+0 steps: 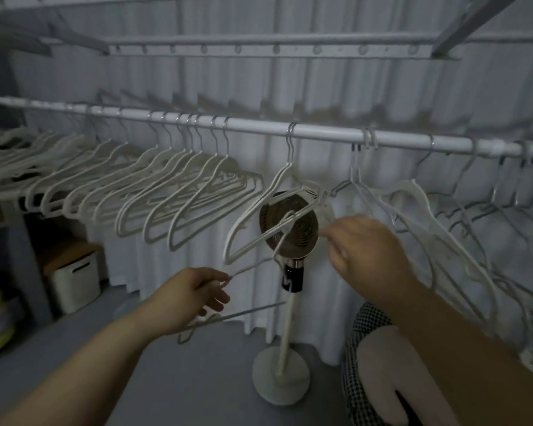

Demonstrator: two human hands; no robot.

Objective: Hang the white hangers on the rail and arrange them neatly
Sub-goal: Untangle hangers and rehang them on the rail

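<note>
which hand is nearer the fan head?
Right. The right hand sits just beside the right edge of the fan head; the left hand is lower left, gripping a thin hanger.

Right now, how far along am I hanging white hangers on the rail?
Done: a tidy row of white hangers hangs along the rail at left, one lone hanger beside it. In hand: your left hand grips a thin hanger below the rail; your right hand is at the tangled hangers on the right, grip blurred. Left: hang that one, sort the tangle.
</note>
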